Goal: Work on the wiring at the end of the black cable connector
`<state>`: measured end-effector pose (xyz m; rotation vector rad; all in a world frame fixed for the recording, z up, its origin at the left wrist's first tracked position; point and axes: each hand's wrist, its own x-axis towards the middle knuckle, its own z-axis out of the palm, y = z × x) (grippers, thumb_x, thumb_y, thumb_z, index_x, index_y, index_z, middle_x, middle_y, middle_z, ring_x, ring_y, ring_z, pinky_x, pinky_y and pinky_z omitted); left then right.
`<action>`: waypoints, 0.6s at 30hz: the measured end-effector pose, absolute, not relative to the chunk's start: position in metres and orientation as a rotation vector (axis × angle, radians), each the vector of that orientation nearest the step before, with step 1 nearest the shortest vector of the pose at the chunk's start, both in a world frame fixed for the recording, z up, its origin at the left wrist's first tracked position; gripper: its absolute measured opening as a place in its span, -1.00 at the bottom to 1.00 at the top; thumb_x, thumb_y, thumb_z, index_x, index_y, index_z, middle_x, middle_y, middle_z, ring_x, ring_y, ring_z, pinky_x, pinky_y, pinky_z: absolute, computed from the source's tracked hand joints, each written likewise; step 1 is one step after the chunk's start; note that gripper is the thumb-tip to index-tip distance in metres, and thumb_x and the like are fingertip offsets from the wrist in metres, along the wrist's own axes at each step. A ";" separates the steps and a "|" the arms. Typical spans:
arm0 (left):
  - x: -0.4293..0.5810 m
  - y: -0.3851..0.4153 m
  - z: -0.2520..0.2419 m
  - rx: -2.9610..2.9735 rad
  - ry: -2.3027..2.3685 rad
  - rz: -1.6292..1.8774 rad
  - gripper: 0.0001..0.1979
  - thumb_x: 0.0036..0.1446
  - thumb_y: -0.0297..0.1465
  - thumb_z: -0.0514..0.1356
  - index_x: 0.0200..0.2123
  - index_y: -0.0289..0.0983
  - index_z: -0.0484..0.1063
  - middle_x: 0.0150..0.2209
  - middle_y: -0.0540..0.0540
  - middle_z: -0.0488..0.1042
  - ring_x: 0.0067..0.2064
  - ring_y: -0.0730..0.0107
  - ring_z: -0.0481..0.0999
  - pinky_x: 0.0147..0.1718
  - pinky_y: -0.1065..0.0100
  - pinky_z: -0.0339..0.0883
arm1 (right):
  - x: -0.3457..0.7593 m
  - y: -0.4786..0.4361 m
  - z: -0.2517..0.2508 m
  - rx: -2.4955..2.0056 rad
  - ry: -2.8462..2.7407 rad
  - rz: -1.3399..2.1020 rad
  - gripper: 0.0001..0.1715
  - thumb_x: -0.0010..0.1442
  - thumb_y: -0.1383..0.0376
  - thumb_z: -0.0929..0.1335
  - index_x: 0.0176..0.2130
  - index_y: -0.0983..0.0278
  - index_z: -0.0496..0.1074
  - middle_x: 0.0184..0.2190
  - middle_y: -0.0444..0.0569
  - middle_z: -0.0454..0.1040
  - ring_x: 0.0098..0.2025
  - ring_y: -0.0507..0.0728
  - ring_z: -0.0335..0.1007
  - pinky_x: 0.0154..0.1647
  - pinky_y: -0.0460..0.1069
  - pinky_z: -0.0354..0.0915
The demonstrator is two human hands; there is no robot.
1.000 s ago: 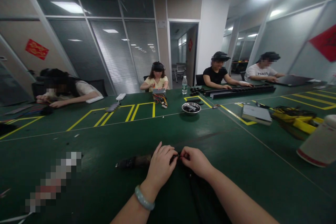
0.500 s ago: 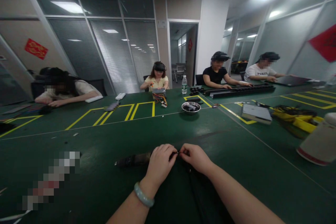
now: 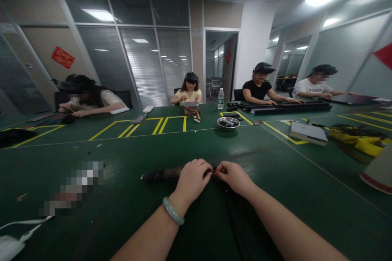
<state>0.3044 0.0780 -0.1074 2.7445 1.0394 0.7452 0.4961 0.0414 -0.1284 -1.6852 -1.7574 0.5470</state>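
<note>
My left hand [image 3: 195, 180], with a pale green bangle [image 3: 173, 211] on its wrist, and my right hand [image 3: 235, 178] meet over the green table. Fingertips of both hands are pinched on a small dark piece [image 3: 213, 171], too small and covered to name. Beside my left hand lies a dark, cylindrical tool [image 3: 162, 174] with a metal tip pointing left; the hand hides its right end. A long, thin black part [image 3: 234, 220] runs from under my right hand towards the near edge, and its kind is unclear.
Ahead stands a metal bowl [image 3: 228, 123] of dark parts, with a water bottle [image 3: 221, 98] behind. A white box [image 3: 308, 132] and a large pale container [image 3: 379, 169] are to the right. White cable [image 3: 26, 223] lies at left. Several people sit around the table.
The camera view has turned slightly left and up, so the scene sits further right. My hands stay together, pinching the small dark piece.
</note>
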 end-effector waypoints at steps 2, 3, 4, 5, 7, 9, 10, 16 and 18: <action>0.303 0.078 -0.108 2.749 1.035 0.740 -0.88 0.23 -0.37 0.15 -0.17 -0.14 0.45 -0.16 -0.03 0.45 -0.11 0.28 0.41 -0.12 0.25 0.27 | 0.496 0.041 -0.128 -1.714 -1.730 0.589 -0.90 0.13 0.27 0.38 -0.37 0.25 0.51 -0.46 -0.12 0.53 -0.43 0.05 0.38 -0.43 -0.11 0.15; 0.303 0.078 -0.109 2.751 1.028 0.739 -0.87 0.23 -0.37 0.15 -0.16 -0.14 0.45 -0.15 -0.03 0.45 -0.11 0.28 0.41 -0.11 0.25 0.27 | 0.496 0.041 -0.128 -1.722 -1.711 0.622 -0.89 0.13 0.26 0.38 -0.37 0.26 0.50 -0.47 -0.12 0.53 -0.44 0.05 0.39 -0.44 -0.11 0.14; 0.302 0.078 -0.109 2.753 1.020 0.740 -0.87 0.23 -0.37 0.15 -0.16 -0.14 0.45 -0.14 -0.03 0.45 -0.10 0.28 0.41 -0.11 0.25 0.27 | 0.497 0.041 -0.128 -1.727 -1.692 0.652 -0.88 0.13 0.26 0.38 -0.37 0.26 0.50 -0.47 -0.11 0.53 -0.44 0.05 0.39 -0.45 -0.11 0.15; 0.302 0.078 -0.109 2.755 1.015 0.744 -0.86 0.23 -0.38 0.15 -0.15 -0.14 0.45 -0.13 -0.03 0.44 -0.09 0.28 0.41 -0.09 0.24 0.27 | 0.497 0.041 -0.128 -1.726 -1.675 0.676 -0.88 0.13 0.25 0.38 -0.37 0.27 0.49 -0.48 -0.12 0.53 -0.45 0.05 0.39 -0.45 -0.11 0.15; 0.302 0.079 -0.110 2.749 1.017 0.760 -0.86 0.22 -0.39 0.16 -0.15 -0.14 0.44 -0.11 -0.02 0.44 -0.08 0.28 0.41 -0.07 0.24 0.26 | 0.496 0.042 -0.129 -1.716 -1.651 0.701 -0.87 0.14 0.25 0.38 -0.36 0.27 0.49 -0.49 -0.12 0.52 -0.45 0.05 0.40 -0.44 -0.12 0.17; 0.303 0.080 -0.110 2.736 1.024 0.774 -0.86 0.22 -0.40 0.16 -0.15 -0.14 0.43 -0.12 0.00 0.45 -0.09 0.29 0.42 -0.07 0.24 0.27 | 0.496 0.045 -0.131 -1.701 -1.640 0.701 -0.87 0.15 0.25 0.37 -0.35 0.27 0.48 -0.48 -0.13 0.53 -0.43 0.05 0.41 -0.43 -0.12 0.18; 0.304 0.081 -0.110 2.730 1.028 0.778 -0.86 0.21 -0.40 0.16 -0.15 -0.14 0.42 -0.13 0.01 0.45 -0.10 0.30 0.42 -0.08 0.24 0.27 | 0.495 0.046 -0.131 -1.695 -1.636 0.692 -0.87 0.16 0.25 0.36 -0.35 0.27 0.48 -0.47 -0.13 0.53 -0.43 0.05 0.42 -0.42 -0.12 0.19; 0.308 0.087 -0.112 2.749 1.084 0.744 -0.90 0.21 -0.41 0.15 -0.19 -0.17 0.42 -0.17 -0.02 0.46 -0.13 0.27 0.42 -0.12 0.23 0.25 | 0.494 0.053 -0.135 -1.663 -1.628 0.615 -0.88 0.15 0.25 0.36 -0.34 0.25 0.48 -0.42 -0.13 0.55 -0.37 0.06 0.43 -0.39 -0.12 0.20; 0.308 0.088 -0.113 2.752 1.077 0.751 -0.90 0.21 -0.41 0.15 -0.19 -0.17 0.42 -0.16 -0.02 0.45 -0.12 0.27 0.41 -0.12 0.24 0.25 | 0.493 0.053 -0.136 -1.670 -1.634 0.606 -0.87 0.15 0.24 0.36 -0.34 0.25 0.47 -0.41 -0.12 0.55 -0.37 0.06 0.43 -0.39 -0.11 0.20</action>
